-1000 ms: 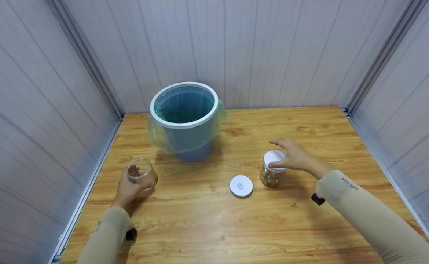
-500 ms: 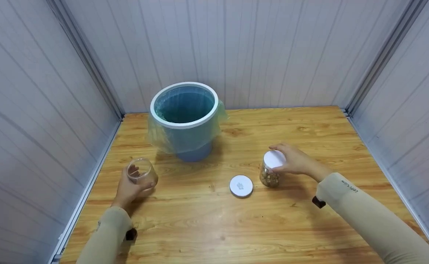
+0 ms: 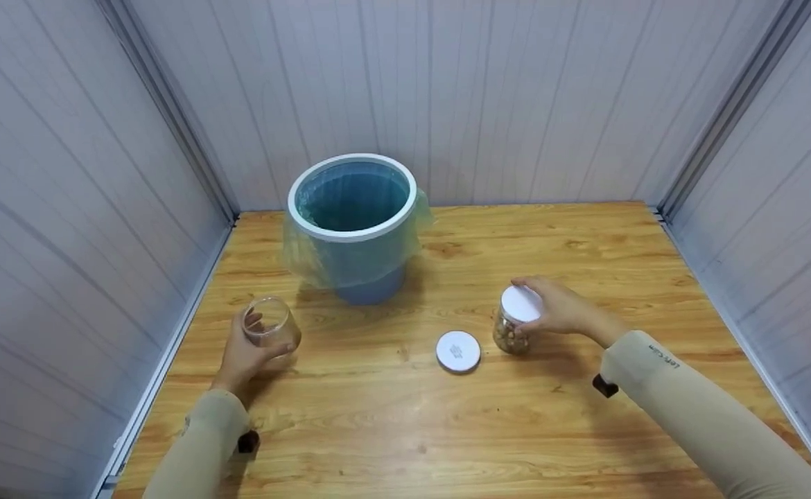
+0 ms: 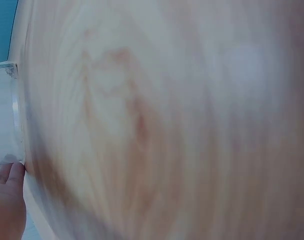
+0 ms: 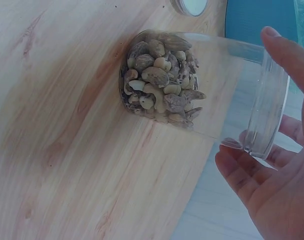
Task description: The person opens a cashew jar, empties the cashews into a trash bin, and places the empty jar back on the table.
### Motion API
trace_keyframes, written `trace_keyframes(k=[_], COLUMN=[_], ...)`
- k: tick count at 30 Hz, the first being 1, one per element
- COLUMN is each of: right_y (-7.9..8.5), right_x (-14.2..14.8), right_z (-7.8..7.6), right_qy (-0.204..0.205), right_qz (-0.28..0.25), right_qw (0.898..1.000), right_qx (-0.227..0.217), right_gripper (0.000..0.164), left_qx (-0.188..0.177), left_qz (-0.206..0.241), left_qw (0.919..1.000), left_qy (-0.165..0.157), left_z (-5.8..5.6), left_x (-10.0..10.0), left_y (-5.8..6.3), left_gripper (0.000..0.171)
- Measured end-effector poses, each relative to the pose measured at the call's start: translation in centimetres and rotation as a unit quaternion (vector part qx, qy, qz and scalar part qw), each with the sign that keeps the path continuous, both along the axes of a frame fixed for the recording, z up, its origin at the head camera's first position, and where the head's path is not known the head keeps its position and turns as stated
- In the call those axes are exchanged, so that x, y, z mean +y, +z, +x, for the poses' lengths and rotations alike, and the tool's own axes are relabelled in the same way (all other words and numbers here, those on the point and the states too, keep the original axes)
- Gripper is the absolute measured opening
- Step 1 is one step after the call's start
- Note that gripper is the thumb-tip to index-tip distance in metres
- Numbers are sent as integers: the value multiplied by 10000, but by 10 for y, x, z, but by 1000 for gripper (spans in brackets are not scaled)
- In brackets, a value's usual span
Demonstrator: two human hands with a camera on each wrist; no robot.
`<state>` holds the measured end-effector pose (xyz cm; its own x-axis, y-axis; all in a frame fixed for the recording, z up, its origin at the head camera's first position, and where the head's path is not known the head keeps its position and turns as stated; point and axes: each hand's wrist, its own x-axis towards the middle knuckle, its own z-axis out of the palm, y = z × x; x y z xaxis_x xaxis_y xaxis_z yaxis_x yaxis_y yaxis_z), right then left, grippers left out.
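Note:
At the left, my left hand (image 3: 241, 357) curls round a clear jar (image 3: 283, 334) without a lid, standing on the table; the left wrist view catches only a strip of that jar (image 4: 4, 115) and some fingers (image 4: 9, 185). To the right, a clear jar of nuts (image 3: 507, 335) stands upright under a white lid (image 3: 518, 303). My right hand (image 3: 563, 308) grips its top from the right. Up close, the thumb (image 5: 289, 55) lies on one side of the capped end and the other fingers bend round the opposite side. Mixed nuts (image 5: 159, 82) fill roughly its lower half.
A loose white lid (image 3: 458, 351) lies flat just left of the nut jar. Behind, a blue bin (image 3: 371, 284) with a white rim and green liner bag stands on the wooden table (image 3: 405, 430). Pale panel walls (image 3: 489, 104) enclose the back and both sides.
My right hand's raised fingers and thumb have come down and closed round the top of the nut jar. The left hand and its jar have stayed in place.

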<state>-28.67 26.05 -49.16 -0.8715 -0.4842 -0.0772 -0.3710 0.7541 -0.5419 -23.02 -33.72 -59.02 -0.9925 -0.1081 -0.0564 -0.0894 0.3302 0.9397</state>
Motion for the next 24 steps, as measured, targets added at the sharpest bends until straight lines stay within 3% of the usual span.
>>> trace_keyframes(k=[12, 24], right_y=[-2, 1], right_x=[0, -4], right_z=[-1, -1], right_qy=[-7, -69], right_qz=[-34, 41], right_qw=[10000, 10000], right_qx=[-39, -37], right_gripper=[95, 93], left_qx=[-28, -121], left_qz=[-251, -148], left_qw=[9996, 9998], left_qy=[-139, -93], left_z=[4, 7], left_x=[-6, -6], left_y=[0, 10], left_gripper=[130, 130])
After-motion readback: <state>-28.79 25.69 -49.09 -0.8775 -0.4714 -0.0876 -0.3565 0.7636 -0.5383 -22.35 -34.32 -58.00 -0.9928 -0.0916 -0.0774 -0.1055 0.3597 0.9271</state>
